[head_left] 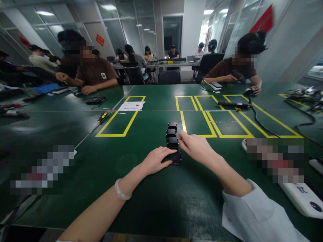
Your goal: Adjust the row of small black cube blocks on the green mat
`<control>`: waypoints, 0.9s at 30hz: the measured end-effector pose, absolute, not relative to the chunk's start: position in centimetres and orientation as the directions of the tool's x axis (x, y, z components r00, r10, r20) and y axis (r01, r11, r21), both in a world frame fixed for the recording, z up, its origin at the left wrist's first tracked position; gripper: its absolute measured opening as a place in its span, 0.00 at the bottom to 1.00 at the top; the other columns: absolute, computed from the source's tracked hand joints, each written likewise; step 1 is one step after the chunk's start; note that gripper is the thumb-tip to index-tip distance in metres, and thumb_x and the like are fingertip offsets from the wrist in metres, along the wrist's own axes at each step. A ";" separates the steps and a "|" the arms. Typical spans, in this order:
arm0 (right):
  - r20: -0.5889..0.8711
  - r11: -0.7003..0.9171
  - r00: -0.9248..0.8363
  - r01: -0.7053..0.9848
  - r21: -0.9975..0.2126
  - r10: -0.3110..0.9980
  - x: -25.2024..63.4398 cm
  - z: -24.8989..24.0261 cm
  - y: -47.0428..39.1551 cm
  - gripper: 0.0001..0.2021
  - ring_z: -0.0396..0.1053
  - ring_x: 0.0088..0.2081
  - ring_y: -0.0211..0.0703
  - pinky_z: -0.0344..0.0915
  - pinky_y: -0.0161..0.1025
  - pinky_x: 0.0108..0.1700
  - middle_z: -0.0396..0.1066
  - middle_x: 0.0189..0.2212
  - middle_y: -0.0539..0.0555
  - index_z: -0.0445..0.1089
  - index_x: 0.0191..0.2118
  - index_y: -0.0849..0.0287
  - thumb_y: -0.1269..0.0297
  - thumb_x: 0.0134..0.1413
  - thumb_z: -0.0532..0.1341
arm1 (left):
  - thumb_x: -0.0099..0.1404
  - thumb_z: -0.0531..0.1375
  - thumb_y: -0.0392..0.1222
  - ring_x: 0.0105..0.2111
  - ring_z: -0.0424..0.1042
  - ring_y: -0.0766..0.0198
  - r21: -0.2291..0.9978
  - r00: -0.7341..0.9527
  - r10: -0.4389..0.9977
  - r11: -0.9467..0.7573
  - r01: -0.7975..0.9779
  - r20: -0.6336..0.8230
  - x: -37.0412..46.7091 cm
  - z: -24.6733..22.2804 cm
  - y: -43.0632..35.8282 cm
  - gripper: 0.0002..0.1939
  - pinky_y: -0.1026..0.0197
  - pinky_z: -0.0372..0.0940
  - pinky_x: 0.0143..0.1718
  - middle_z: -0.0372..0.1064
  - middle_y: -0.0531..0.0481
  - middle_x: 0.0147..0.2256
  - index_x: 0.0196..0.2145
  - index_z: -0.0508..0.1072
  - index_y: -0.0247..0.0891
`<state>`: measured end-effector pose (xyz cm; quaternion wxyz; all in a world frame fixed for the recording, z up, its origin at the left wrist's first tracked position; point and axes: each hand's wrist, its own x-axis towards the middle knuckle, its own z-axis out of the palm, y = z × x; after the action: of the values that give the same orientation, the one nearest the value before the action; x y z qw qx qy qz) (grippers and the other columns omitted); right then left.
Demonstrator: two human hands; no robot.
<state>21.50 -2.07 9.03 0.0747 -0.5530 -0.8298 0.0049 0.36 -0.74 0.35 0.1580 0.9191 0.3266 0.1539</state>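
Several small black box-shaped parts stand in a column on the green table, running away from me. My left hand (156, 160) holds the nearest black block (176, 157) from its left side, thumb at its near edge and fingers over its far edge. To the right of the column is my right hand (196, 145), fingers curled into a pinch beside the second black block (173, 141). Whatever the pinch holds, if anything, is too small or hidden to make out. Beyond them sit two more blocks, a third block (171, 132) and the farthest block (172, 125).
Yellow tape rectangles (126, 132) mark the green table (151, 208). A screwdriver (102, 117) lies left, near a paper sheet (131, 106). A black corded tool (233, 105) lies right. White power strips (300, 198) flank my arms. Two people work across the table.
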 end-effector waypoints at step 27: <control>0.142 0.393 -0.378 0.914 -0.100 0.915 21.6 8.7 -1.9 0.10 0.70 0.28 0.41 0.44 0.35 0.24 0.73 0.28 0.51 0.60 0.43 0.57 0.60 0.65 0.45 | 0.68 0.56 0.43 0.48 0.66 0.57 0.391 0.737 0.655 -0.730 0.560 0.167 0.4 0.3 -0.8 0.22 0.54 0.61 0.50 0.66 0.48 0.51 0.58 0.60 0.45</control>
<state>21.57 -1.88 8.69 0.0873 -0.5509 -0.8300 0.0025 0.41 -0.76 0.32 0.1594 0.9182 0.3308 0.1486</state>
